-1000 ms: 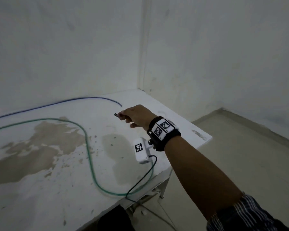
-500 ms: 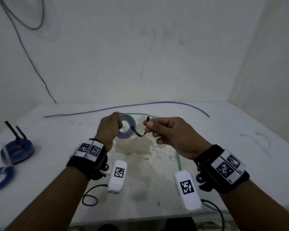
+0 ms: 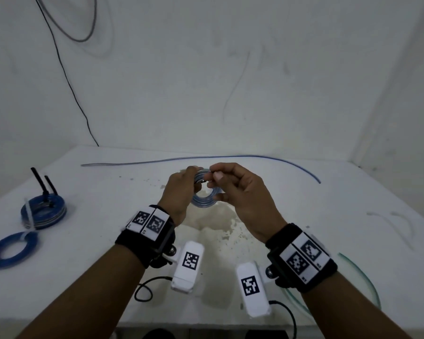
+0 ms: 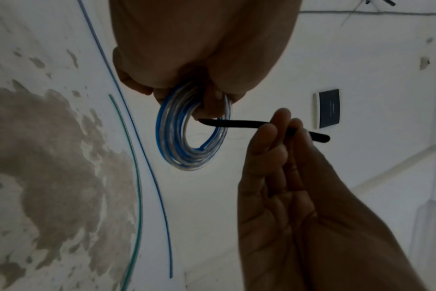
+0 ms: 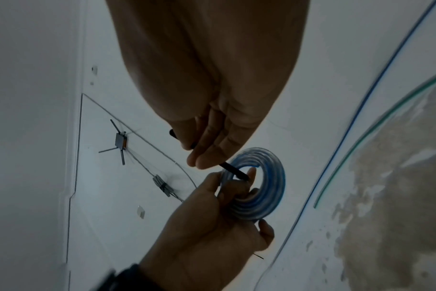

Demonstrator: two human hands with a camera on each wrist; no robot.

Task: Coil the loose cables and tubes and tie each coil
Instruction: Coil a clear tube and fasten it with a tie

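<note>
My left hand (image 3: 181, 189) grips a small coil of clear tube with a blue stripe (image 3: 205, 200) above the middle of the white table (image 3: 108, 216); the same coil (image 4: 192, 135) hangs below its fingers in the left wrist view. My right hand (image 3: 233, 189) pinches a black cable tie (image 4: 239, 125) between thumb and fingertips. The tie's tip reaches into the opening of the coil (image 5: 259, 187). In the right wrist view the black tie (image 5: 233, 171) runs from my fingertips to the coil's inner edge.
A long loose blue-striped tube (image 3: 206, 157) lies across the back of the table. A loose green tube (image 3: 362, 277) curves at the right front edge. Two tied blue coils (image 3: 43, 211) (image 3: 11, 248) lie at the left. A black cable (image 3: 66, 77) hangs on the wall.
One second ago my right hand reached alone at the table's right end. Since then both hands have met at the middle, and the right hand has brought the black tie into the coil.
</note>
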